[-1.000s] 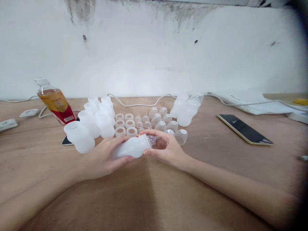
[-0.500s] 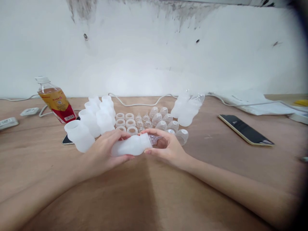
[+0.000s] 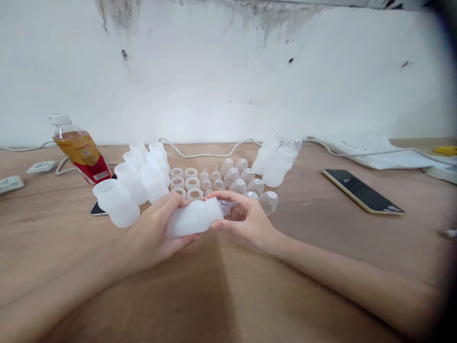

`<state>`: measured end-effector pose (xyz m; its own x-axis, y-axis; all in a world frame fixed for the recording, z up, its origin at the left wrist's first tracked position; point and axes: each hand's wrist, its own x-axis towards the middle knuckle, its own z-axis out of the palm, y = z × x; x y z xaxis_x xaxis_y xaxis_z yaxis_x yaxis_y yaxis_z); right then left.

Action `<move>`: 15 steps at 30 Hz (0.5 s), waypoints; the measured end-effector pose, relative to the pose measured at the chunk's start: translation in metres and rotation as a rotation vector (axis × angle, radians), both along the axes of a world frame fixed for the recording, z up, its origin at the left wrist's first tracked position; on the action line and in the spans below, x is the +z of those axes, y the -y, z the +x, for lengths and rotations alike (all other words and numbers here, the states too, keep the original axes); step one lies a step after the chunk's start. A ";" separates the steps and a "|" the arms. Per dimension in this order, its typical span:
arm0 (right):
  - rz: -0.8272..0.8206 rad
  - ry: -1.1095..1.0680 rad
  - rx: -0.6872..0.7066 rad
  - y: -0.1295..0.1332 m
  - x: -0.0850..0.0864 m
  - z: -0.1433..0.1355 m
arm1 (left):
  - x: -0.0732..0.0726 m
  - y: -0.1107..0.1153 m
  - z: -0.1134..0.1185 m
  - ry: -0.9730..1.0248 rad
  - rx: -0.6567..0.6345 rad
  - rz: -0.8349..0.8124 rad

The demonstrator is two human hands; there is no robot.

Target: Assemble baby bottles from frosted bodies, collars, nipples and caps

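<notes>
Both hands hold a white translucent baby bottle point(image 3: 189, 220), lying nearly level above the table with its top to the right. My left hand point(image 3: 160, 224) is wrapped round the bottle's body. The fingers and thumb of my right hand point(image 3: 246, 216) close round the white collar ring point(image 3: 213, 209) at the neck. A clear nipple point(image 3: 227, 206) sticks out of that ring towards my right palm. Just beyond the hands stand rows of white rings point(image 3: 193, 183), clear nipples point(image 3: 215, 174) and clear dome caps point(image 3: 254, 186), partly hidden by my fingers.
Several open white bottle bodies point(image 3: 119, 205) stand at left, beside a tilted drink bottle point(image 3: 84, 152). Capped bottles point(image 3: 274, 169) stand at the back right. A phone point(image 3: 362, 190) lies at right, and a cable point(image 3: 210, 155) runs along the wall past a white plastic bag point(image 3: 371, 150).
The bottle has turned a little in my hands, its base now slightly lower and its body more visible. The whole view has shifted slightly. Both hands keep their grip.
</notes>
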<state>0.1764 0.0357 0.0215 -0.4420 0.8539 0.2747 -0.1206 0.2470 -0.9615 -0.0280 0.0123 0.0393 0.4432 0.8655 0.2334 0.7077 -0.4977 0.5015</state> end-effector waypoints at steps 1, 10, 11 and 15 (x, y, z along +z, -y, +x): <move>0.002 -0.002 -0.001 0.000 0.001 0.000 | -0.001 0.001 0.000 -0.010 0.002 0.052; 0.049 -0.019 0.043 -0.001 -0.003 0.003 | 0.015 -0.005 -0.003 0.000 -0.130 -0.204; 0.056 -0.010 0.033 -0.001 -0.003 0.003 | 0.013 -0.004 -0.002 0.017 -0.081 -0.154; 0.053 0.026 0.008 0.001 0.002 0.002 | -0.003 0.002 0.001 0.000 0.041 0.173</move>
<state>0.1780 0.0346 0.0232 -0.4566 0.8348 0.3076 -0.0976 0.2967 -0.9500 -0.0267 0.0102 0.0365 0.4084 0.8299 0.3801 0.7294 -0.5471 0.4106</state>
